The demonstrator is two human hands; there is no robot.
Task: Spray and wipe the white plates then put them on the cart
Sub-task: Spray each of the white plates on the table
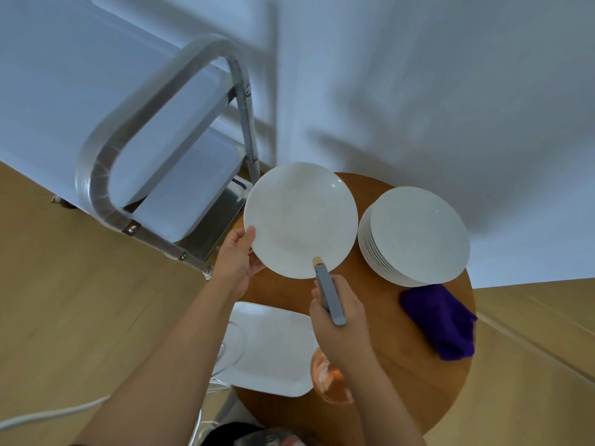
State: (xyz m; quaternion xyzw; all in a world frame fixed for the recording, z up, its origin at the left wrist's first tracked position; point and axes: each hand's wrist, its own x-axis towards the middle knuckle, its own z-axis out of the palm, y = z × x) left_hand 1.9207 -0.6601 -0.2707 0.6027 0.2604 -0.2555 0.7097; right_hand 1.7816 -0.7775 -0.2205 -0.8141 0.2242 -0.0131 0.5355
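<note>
Head view: left hand (236, 259) grip pinches plate (301, 220) rim; right hand (341, 326) grip clenches spray bottle (328, 291).

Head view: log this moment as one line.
stage: spraying | left hand: holds plate by rim | right hand: grips spray bottle, nozzle at plate | purple cloth: on table

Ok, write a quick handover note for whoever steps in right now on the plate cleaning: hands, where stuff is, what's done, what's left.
Left hand holds one white plate by its edge, above the round table.
Right hand grips the spray bottle, nozzle aimed at that plate.
Stack of plates sits on the table; purple cloth lies beside it.
Cart stands to the left; no plates visible on it.
Done: plate picked up.
Left: spray, wipe, put on the cart, repeat for the stack.
</note>
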